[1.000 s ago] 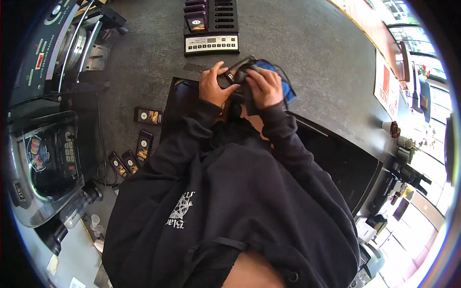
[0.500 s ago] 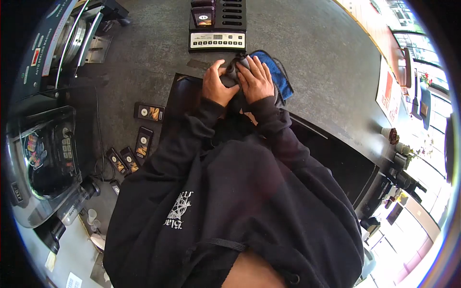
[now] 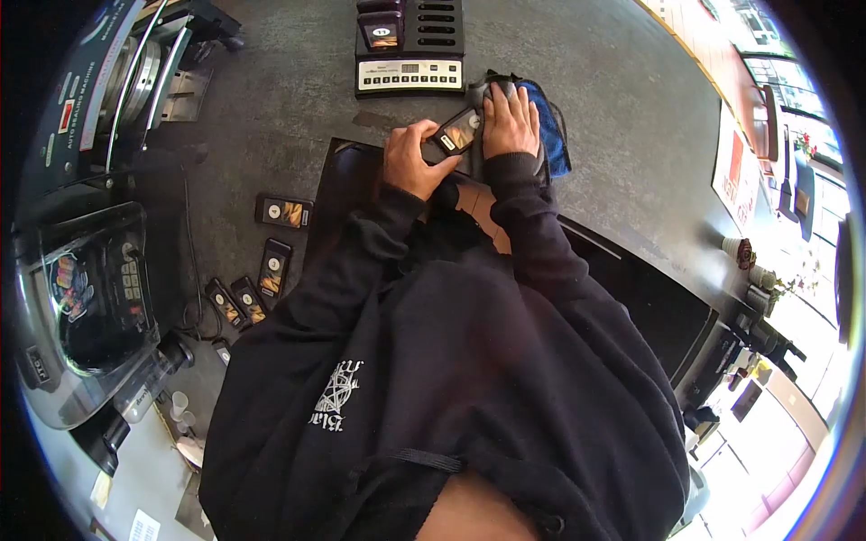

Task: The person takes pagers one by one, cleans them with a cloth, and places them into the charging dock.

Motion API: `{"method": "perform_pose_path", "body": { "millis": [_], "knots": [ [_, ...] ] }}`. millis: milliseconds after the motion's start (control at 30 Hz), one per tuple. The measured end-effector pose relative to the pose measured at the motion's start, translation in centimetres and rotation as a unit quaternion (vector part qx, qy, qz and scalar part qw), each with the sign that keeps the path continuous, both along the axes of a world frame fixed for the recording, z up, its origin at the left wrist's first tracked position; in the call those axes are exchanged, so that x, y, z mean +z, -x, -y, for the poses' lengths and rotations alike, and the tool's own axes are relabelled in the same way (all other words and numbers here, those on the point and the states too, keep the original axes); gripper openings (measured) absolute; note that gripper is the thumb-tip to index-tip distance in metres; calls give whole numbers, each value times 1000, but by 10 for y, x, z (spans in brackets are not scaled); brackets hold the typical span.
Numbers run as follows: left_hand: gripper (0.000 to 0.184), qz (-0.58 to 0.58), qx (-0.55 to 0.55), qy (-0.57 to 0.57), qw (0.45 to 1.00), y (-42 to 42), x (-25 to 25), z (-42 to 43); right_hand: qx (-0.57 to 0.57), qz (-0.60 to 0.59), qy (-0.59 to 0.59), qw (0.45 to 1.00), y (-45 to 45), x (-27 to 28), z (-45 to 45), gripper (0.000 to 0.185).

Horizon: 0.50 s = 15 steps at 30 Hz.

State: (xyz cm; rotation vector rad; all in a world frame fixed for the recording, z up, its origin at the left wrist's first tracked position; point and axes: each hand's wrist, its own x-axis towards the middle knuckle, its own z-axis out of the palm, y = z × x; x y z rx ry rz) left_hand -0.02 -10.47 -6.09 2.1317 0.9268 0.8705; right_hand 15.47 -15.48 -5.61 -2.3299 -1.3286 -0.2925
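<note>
My left hand (image 3: 413,160) pinches a black guest pager (image 3: 458,132) by its edges, thumb below and fingers above. The pager's picture face, with a round number label, is turned up. Just to its right, my right hand (image 3: 511,123) lies with fingers stretched flat on a grey cloth (image 3: 479,94). Part of that cloth is hidden under the palm. A blue cloth with a dark edge (image 3: 553,135) sticks out on the right side of this hand. Beyond both hands stands the pager charging base (image 3: 410,78), with a pager marked 11 (image 3: 382,32) in its slots.
Several more pagers lie on the dark counter to the left, among them one near the edge (image 3: 285,212) and one below it (image 3: 275,267). A sealing machine (image 3: 99,99) and a clear-lidded appliance (image 3: 90,288) occupy the far left. A red-and-white sign (image 3: 735,176) is at right.
The cloth has come off the pager, whose face now shows in my left hand. My right hand has shifted right with the cloth and flattened over it.
</note>
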Motion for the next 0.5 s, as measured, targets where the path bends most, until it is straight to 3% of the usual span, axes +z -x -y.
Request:
{"method": "perform_pose_path", "body": {
  "millis": [267, 500],
  "knots": [
    [40, -8, -12, -65, 998, -2, 5, -1, 56, -22, -23, 998, 7, 0, 24, 33],
    [36, -13, -42, -98, 994, 1, 8, -3, 109, -35, -77, 990, 23, 5, 62, 26]
  ]
}}
